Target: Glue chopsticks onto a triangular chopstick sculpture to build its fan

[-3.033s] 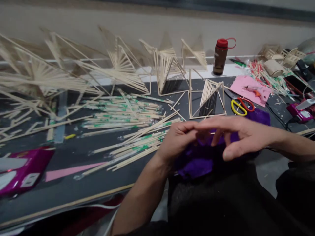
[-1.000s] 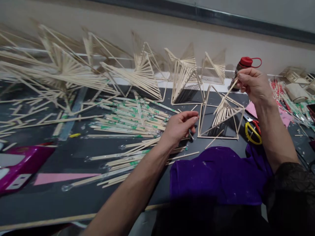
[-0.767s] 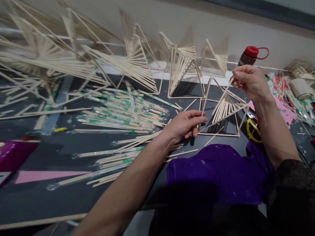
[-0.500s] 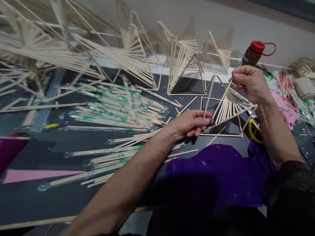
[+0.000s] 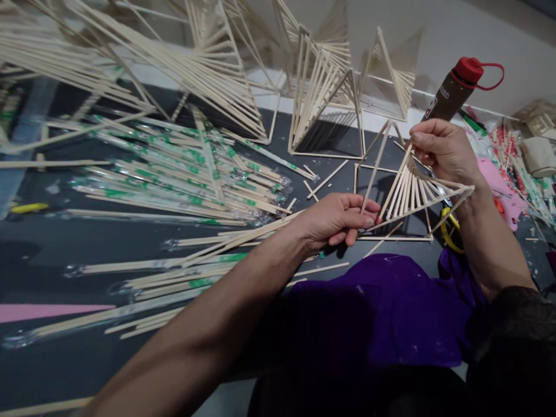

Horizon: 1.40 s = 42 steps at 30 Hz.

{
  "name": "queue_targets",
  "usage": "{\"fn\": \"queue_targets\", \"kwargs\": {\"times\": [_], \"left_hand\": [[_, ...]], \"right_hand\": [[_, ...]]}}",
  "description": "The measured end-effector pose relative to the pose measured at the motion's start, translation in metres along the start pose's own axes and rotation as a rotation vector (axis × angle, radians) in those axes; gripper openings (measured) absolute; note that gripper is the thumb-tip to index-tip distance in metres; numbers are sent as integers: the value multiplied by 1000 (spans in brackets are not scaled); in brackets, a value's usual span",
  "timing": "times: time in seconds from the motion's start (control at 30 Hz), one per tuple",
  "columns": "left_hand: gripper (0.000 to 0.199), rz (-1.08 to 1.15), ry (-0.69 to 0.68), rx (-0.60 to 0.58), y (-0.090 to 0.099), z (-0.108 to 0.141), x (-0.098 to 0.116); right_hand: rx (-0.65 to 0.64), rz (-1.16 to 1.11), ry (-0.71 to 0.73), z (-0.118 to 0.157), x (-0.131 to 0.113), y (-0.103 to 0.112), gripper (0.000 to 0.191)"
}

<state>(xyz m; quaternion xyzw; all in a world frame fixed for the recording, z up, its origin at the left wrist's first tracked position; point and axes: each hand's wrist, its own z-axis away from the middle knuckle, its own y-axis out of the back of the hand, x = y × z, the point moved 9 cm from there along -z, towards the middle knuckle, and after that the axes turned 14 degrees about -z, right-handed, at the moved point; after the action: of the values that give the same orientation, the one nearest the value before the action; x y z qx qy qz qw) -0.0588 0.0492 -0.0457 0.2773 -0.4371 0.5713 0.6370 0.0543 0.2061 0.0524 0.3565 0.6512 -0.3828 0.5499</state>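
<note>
A small twisted frame of wooden chopsticks (image 5: 417, 209) stands on the dark table, its sticks fanning out along a slanted edge. At the frame's lower left corner, my left hand (image 5: 339, 220) is closed, thumb and fingers pinching near the end of a stick. My right hand (image 5: 445, 152) pinches the upper end of a chopstick (image 5: 396, 180) that slopes down towards my left fingers at the fan's left side. Whether that stick touches the frame at both ends I cannot tell. Just below my right hand are yellow-handled scissors (image 5: 449, 234), partly hidden by my forearm.
Wrapped chopsticks (image 5: 182, 174) lie in a wide pile to the left. Larger stick models (image 5: 324, 98) stand along the wall. Behind my right hand is a red-capped bottle (image 5: 454, 87). Purple cloth (image 5: 391, 301) covers the near edge; red-printed packets (image 5: 506, 145) lie at right.
The view has shifted, so the table items at left appear further left. Both hands keep nearly the same pinch on the frame and stick.
</note>
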Motion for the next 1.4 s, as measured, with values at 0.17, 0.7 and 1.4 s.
{"fn": "queue_targets", "kwargs": {"times": [0.17,0.7,1.4], "left_hand": [[10,-37,19,13,-3,0,-3],[2,-53,20,-20,-10,-4,-4],[8,-76,17,-13,-13,-5,-2]], "right_hand": [[20,12,-2,3,-1,-2,9],[23,36,-5,4,-1,-2,12],[10,80,-2,2,5,2,14]]}}
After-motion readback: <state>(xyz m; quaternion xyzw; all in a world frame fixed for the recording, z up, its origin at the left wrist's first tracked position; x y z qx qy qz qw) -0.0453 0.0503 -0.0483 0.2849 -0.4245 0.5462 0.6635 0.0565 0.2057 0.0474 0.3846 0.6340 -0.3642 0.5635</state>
